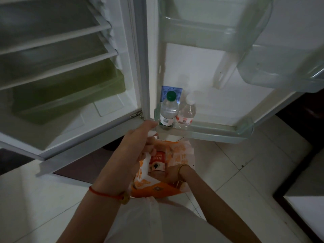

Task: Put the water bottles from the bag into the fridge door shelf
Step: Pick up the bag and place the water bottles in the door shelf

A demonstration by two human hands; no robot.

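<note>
A: Where are the bottles?

B: Two stand upright, touching, at the left end of the lowest door shelf (219, 133), around twelve o'clock: the green-capped bottle (168, 111) left, the white-capped bottle (186, 113) right. A red-labelled bottle (157, 163) lies inside the orange bag (177, 153), at six o'clock from them

A: And the hands?

B: The left hand (140, 142) pinches the bag's upper edge, fingers closed on it. The right hand (172, 178) reaches into the bag; I cannot tell its grip
</note>
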